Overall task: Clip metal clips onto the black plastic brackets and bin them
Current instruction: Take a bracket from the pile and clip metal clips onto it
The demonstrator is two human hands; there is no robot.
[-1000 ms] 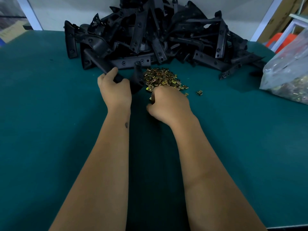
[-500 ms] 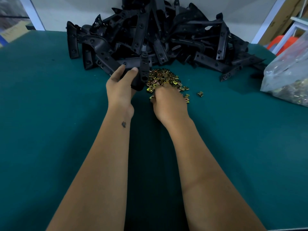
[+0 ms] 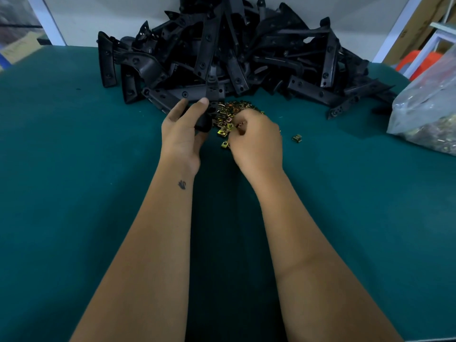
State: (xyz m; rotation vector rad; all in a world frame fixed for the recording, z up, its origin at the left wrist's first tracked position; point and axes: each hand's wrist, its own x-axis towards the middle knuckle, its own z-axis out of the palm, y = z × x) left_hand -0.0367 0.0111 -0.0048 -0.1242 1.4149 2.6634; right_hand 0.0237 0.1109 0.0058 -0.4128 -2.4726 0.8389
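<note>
A big heap of black plastic brackets (image 3: 234, 50) fills the far middle of the green table. In front of it lies a small pile of gold metal clips (image 3: 230, 112). My left hand (image 3: 182, 134) grips one black bracket (image 3: 212, 99) that stands nearly upright beside the clip pile. My right hand (image 3: 256, 141) lies over the near side of the clips with its fingers curled, pinching a clip; most of that clip is hidden by the fingers. A lone clip (image 3: 296, 138) lies to the right of my right hand.
A clear plastic bag (image 3: 429, 112) of more clips sits at the right edge of the table (image 3: 74, 169). Orange and white items (image 3: 419, 60) stand beyond the table's far right corner. A white wall runs behind the heap.
My left hand drew the bracket out of the heap toward the clips and stood it more upright. My right hand pulled back slightly from the clip pile, fingers now curled around a clip.
</note>
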